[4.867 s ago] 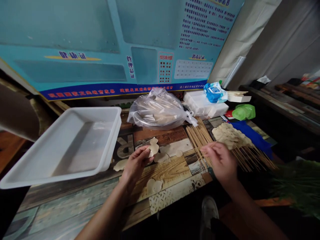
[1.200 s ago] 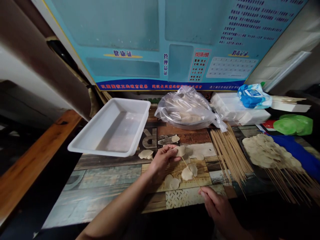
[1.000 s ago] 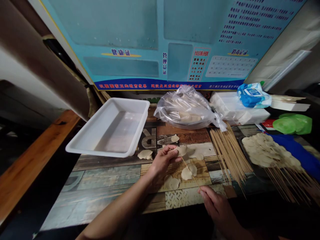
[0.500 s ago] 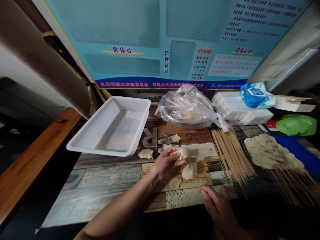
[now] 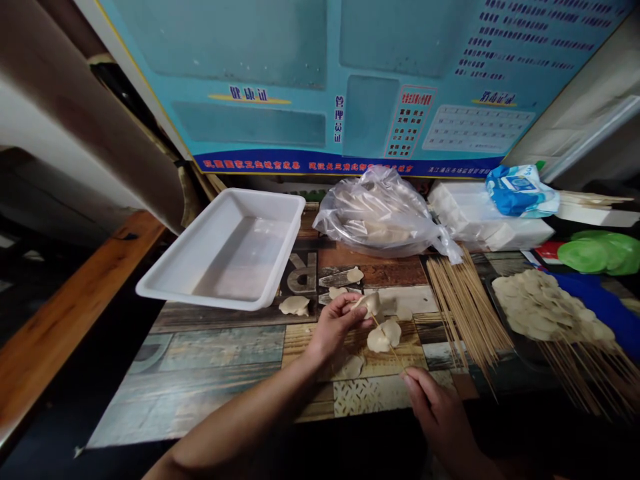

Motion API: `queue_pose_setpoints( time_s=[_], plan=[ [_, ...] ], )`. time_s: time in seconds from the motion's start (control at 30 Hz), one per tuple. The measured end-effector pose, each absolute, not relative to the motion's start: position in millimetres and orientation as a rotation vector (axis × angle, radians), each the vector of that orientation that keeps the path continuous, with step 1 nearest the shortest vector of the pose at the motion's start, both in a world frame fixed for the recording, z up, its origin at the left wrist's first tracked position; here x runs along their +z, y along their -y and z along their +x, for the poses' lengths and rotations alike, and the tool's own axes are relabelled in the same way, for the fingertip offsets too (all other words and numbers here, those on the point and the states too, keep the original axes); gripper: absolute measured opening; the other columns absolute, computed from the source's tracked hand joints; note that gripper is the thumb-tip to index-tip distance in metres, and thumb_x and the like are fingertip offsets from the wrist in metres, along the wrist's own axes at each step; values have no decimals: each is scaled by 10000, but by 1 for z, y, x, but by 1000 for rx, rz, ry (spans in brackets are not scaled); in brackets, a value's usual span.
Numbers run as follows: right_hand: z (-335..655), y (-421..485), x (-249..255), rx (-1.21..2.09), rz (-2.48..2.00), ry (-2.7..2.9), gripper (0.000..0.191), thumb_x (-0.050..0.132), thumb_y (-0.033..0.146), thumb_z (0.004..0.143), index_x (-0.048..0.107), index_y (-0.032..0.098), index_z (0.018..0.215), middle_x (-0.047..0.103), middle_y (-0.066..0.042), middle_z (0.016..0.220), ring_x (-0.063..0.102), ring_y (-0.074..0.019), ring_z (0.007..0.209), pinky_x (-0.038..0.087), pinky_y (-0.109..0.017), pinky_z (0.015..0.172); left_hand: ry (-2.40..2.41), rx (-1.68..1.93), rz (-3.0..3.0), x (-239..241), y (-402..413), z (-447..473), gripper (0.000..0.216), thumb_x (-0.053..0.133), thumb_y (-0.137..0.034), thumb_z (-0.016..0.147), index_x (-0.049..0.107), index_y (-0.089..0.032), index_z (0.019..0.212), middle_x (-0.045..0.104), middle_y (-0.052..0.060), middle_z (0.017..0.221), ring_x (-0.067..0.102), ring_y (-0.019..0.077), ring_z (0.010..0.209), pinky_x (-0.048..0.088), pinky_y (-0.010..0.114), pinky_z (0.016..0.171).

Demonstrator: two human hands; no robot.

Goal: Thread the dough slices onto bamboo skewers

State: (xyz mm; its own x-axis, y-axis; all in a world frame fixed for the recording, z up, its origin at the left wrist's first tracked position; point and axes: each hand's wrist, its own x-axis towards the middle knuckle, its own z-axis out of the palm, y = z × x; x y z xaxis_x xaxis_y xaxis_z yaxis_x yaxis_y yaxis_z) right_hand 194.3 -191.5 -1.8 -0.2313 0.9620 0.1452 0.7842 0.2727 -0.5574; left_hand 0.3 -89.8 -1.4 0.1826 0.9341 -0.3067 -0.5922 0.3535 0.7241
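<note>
My left hand [image 5: 343,323] is closed on a thin, pale, round slice [image 5: 369,303], pinched between thumb and fingers. A bamboo skewer [image 5: 397,356] runs from that slice down to my right hand [image 5: 431,393], whose thumb and fingertips grip its lower end. Partway along the skewer sits another pale slice [image 5: 384,336], which the skewer pierces. What food the slices are I cannot tell. Several more lie loose on the table around my left hand, one a flat slice [image 5: 295,305] to its left and one partly hidden slice [image 5: 351,367] below the wrist.
A white plastic tub [image 5: 220,293] stands at the left. Behind my hands is a tied clear plastic bag [image 5: 375,213]. To the right lie a bundle of bamboo skewers [image 5: 467,310] and a dark tray with a heap of skewered slices [image 5: 550,307]. A blue wipes pack [image 5: 523,190] rests behind.
The view has shifted slightly. Both hands keep their hold, and the slice in my left hand has tilted a little on the skewer's tip.
</note>
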Motion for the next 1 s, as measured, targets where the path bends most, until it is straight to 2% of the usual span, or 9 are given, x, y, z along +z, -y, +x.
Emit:
queue_pose_setpoints(
  time_s=[0.2,0.3,0.5,0.83,1.0],
  plan=[
    [193,189,-7,365,-1508,2133,297,284,258,975,571,195,934,725,-27,771,708,-175,637,520,-257,560,-821,1062,532,-6,100,9,500,814,-286,577,593,-150,1005,633,-21,601,576,90,507,457,195,527],
    [192,189,-6,364,-1514,2134,295,284,257,978,568,191,936,726,-29,768,711,-178,647,522,-255,562,-803,1003,506,-3,103,11,478,817,-278,573,602,-145,979,625,-23,593,547,78,470,418,181,482],
    [194,189,-4,472,-1531,2146,317,262,266,982,570,205,933,709,-15,751,701,-177,646,508,-269,564,-752,908,382,1,103,14,336,831,-232,547,635,-113,792,647,10,690,593,90,567,458,196,556],
    [193,192,-11,579,-1563,2162,315,264,275,979,563,208,907,711,-29,766,692,-177,647,480,-261,567,-718,910,329,-5,106,19,335,841,-183,511,642,-122,773,650,10,690,591,95,575,461,206,576],
    [194,193,-14,579,-1577,2152,315,265,289,979,566,207,937,716,-31,773,694,-178,644,487,-263,574,-727,907,323,-9,108,22,303,830,-243,540,661,-98,747,636,18,646,560,88,545,426,205,563]
  ],
)
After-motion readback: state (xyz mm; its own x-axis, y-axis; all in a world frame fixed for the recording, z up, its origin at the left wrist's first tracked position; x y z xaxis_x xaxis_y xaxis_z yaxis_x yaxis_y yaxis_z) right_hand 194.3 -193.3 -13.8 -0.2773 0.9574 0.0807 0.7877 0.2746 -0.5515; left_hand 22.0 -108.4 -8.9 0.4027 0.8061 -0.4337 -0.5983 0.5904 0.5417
